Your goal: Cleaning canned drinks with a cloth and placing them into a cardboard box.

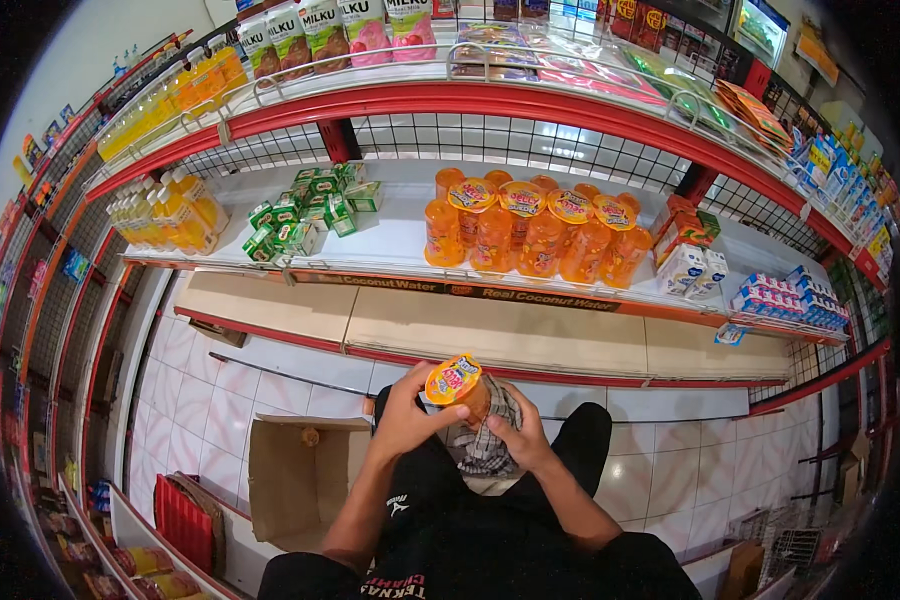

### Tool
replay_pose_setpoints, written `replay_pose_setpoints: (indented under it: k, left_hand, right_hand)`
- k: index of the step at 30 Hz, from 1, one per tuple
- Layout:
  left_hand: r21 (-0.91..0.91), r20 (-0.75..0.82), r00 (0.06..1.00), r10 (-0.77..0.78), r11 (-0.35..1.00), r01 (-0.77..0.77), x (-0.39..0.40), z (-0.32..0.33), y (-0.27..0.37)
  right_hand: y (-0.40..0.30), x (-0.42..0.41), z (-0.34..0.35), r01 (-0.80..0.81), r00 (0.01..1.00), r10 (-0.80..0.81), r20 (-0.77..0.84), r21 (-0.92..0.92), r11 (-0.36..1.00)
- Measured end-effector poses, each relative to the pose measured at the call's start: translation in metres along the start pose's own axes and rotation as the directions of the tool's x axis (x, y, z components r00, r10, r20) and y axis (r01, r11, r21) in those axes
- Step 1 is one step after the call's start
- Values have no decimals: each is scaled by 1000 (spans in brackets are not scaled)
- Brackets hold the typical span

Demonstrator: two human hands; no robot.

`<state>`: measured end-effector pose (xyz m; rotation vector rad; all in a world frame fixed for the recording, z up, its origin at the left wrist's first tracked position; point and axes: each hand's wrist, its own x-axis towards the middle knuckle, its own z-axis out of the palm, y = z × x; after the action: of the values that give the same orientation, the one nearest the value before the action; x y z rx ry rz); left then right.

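Before my lap, my left hand [412, 412] grips an orange jelly drink cup [456, 381] with a printed foil lid, tilted so the lid faces up. My right hand [523, 431] holds a grey checked cloth [489, 450] against the cup's right side. On the middle shelf, similar orange cups [541, 244] stand in rows, and several more lie on top with their lids showing. Small green cartons [300, 210] are heaped to their left, some tipped over.
The white middle shelf [390, 225] also bears yellow bottles [176, 214] at left and small cartons [690, 270] at right. Below runs a beige bottom shelf [495, 334]. An open cardboard box [270, 480] stands on the floor left of my legs. The red-edged upper shelf [435, 97] overhangs the middle one.
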<state>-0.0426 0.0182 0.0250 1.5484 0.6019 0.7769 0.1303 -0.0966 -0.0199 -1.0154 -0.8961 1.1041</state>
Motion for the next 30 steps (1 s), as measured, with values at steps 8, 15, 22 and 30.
replay_pose_setpoints:
  k: [8, 15, 22, 30]
  left_hand:
    - [-56, 215, 960, -177, 980, 193, -7, -16, -5]
    - [-475, 149, 987, -55, 871, 121, -19, 16, -38]
    - [-679, -307, 897, -319, 733, 28, -16, 76, -20]
    - [-722, -208, 905, -371, 683, 114, -26, 70, -20]
  right_hand:
    - [-31, 10, -21, 48, 997, -21, 77, -374, 926]
    - [-55, 31, 17, 220, 913, -354, -201, -489, 844]
    - [-31, 25, 48, 493, 778, -581, 240, -806, 327]
    - [-24, 41, 17, 474, 793, -599, 108, -727, 497]
